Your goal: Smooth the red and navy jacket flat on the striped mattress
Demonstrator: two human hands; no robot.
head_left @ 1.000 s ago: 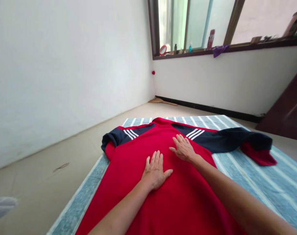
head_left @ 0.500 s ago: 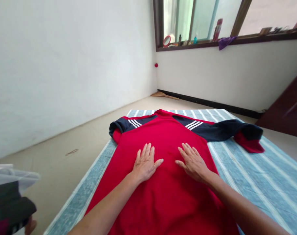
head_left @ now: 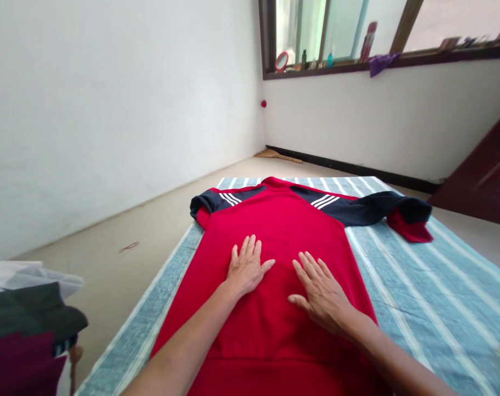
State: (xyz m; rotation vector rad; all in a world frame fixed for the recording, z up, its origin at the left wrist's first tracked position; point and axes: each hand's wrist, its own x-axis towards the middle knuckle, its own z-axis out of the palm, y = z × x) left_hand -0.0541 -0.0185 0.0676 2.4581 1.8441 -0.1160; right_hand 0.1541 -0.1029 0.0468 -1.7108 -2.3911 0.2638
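A red jacket (head_left: pixel 274 220) with navy shoulders and white stripes lies spread out, collar away from me, on a blue-and-white striped cloth (head_left: pixel 402 275). My left hand (head_left: pixel 248 265) rests flat on the left middle of the jacket, fingers stretched out. On the right middle, my right hand (head_left: pixel 322 291) also lies palm down with its fingers apart. The navy right-side sleeve (head_left: pixel 369 210) stretches out to the right with a red patch at its end. At the left, the other sleeve (head_left: pixel 212 202) looks bunched short. The jacket's lower hem lies between my forearms.
A pile of dark and white clothes (head_left: pixel 31 313) stands at the lower left. A broom (head_left: pixel 276 155) lies on the floor by the far wall. Small bottles and a round red mirror (head_left: pixel 281 61) stand on the window sill. Dark red furniture (head_left: pixel 476 170) is at the right.
My right hand has slid a little toward me over the jacket, while my left hand has barely moved. The view has tilted down slightly, showing more of the clothes pile and the hem.
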